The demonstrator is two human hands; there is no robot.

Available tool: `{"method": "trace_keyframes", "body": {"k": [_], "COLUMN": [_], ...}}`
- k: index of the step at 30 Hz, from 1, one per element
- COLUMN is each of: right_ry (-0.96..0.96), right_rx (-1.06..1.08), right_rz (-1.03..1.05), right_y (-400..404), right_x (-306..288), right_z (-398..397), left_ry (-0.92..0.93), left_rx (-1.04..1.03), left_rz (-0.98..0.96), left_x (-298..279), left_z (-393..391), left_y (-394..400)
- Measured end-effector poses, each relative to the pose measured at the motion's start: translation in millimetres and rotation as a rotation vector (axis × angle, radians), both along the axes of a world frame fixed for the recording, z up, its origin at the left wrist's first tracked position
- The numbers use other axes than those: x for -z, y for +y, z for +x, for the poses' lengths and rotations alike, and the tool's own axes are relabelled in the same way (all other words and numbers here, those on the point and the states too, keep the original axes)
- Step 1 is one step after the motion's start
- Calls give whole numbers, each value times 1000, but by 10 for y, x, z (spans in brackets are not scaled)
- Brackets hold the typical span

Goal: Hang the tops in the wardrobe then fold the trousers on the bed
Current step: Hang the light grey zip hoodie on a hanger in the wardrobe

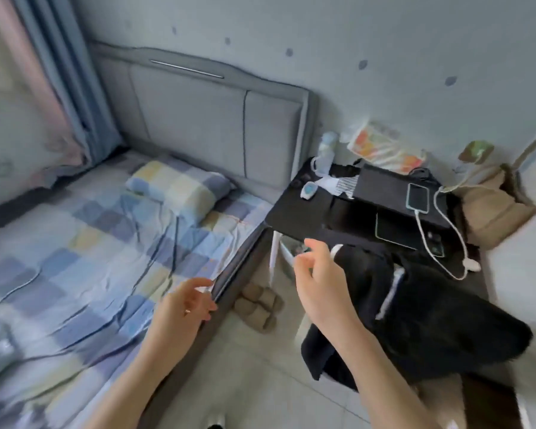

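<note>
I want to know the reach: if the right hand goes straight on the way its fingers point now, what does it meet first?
Probably the front edge of the black side table, just beyond the right hand. Depth is unclear; the black garment lies beside the hand, not ahead.

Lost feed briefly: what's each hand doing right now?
Left hand: open, holding nothing, over the bed edge.
Right hand: open, empty, beside the black garment.

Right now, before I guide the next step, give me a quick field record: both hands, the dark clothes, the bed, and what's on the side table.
left hand: open, holds nothing, over the bed edge
right hand: open, fingers loosely curled, beside the dark clothes, no grip visible
dark clothes: heaped right of the bed, white trim showing
bed: checked sheet, pillow near headboard
side table: phone on white cable
floor: slippers by the bed
</note>
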State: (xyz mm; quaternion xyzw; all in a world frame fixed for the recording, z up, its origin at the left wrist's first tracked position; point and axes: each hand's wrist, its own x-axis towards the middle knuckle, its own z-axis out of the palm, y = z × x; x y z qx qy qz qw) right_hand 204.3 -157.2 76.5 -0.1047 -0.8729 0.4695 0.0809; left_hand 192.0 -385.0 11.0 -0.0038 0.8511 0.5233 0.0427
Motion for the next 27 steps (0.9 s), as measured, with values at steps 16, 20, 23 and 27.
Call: {"method": "trace_keyframes", "body": {"k": [16, 20, 23, 27], "right_ry": [-227, -310, -400, -477], "right_rx": [-846, -945, -992, -1042], "right_rz": [210, 275, 301, 337], "right_y": [-4215, -5177, -5789, -6491], "right_x": [1084, 1377, 1616, 2047], "right_z": [286, 373, 400, 293], "left_ry": [-323, -424, -505, -637], "left_rx": [-706, -784, -836, -842], "left_rz": [-65, -9, -6, -34], "left_x": [1131, 1379, 1553, 1996], "left_z": [2021, 2252, 2331, 2333], "left_y": [-3581, -4455, -5050, -5763]}}
